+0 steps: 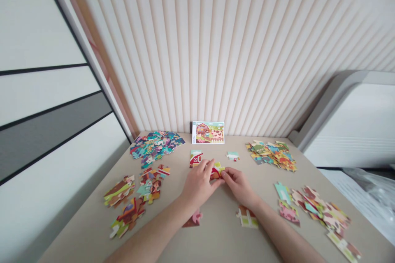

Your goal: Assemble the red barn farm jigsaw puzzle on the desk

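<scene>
My left hand (199, 181) and my right hand (239, 185) meet at the table's middle around a red and green jigsaw puzzle piece (217, 169). The left fingers and thumb close on its left side and partly cover it. At its right edge, my right thumb and fingers pinch it. A red barn puzzle piece (196, 158) lies just beyond my left hand, partly covered by it. Farther right is a pale blue puzzle piece (233, 156). Near my forearms lie a pink piglet piece (194, 218) and a brown piece with a white fence (248, 217), both partly hidden.
A farm picture card (209, 132) leans upright at the back. Piles of puzzle pieces include a blue-purple one (157, 146) back left and a yellow-green one (273, 154) back right. Loose pieces lie left (120, 191) and right (321, 209). A ribbed panel (200, 49) rises behind.
</scene>
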